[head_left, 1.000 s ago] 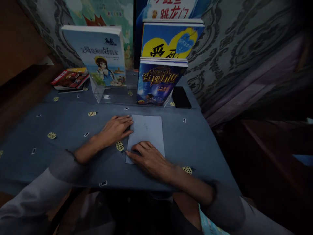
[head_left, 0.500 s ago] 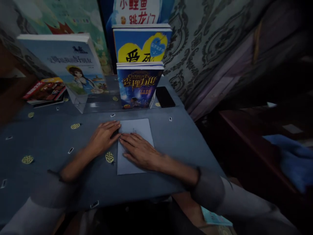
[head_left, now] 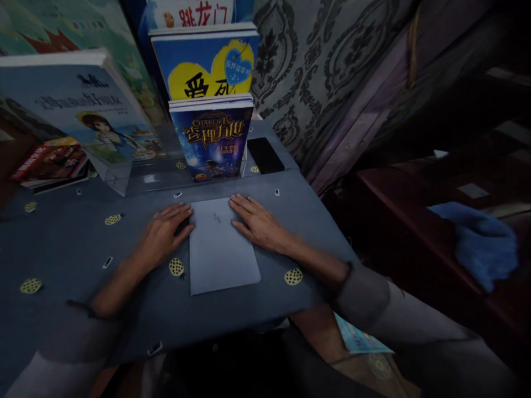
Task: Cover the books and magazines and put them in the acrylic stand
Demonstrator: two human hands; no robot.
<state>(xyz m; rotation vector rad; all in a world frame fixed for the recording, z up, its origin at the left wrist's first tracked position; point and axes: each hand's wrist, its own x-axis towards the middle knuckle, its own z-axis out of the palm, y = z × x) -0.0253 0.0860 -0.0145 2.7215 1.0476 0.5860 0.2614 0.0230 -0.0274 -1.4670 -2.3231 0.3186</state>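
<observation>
A pale sheet or thin booklet (head_left: 219,254) lies flat on the table, with a small line of dark writing near its upper middle. My left hand (head_left: 165,231) rests at its upper left edge, fingers stretched out and the tips touching the border. On the opposite side, my right hand (head_left: 259,224) lies flat over the upper right corner, its fingers extended and slightly apart. Neither hand grips anything. Whether the paper is one sheet or several pages, I cannot tell.
Upright books stand behind the paper, among them a dark blue one (head_left: 213,143) and a light blue one (head_left: 95,110). A black phone (head_left: 265,156) lies beside them. The patterned tablecloth (head_left: 136,309) ends at the right, near a dark red surface holding a blue cloth (head_left: 483,243).
My right hand has slid from the paper's left edge across to its upper right corner, uncovering the writing. My left hand stays at the left edge. The camera view has shifted slightly.
</observation>
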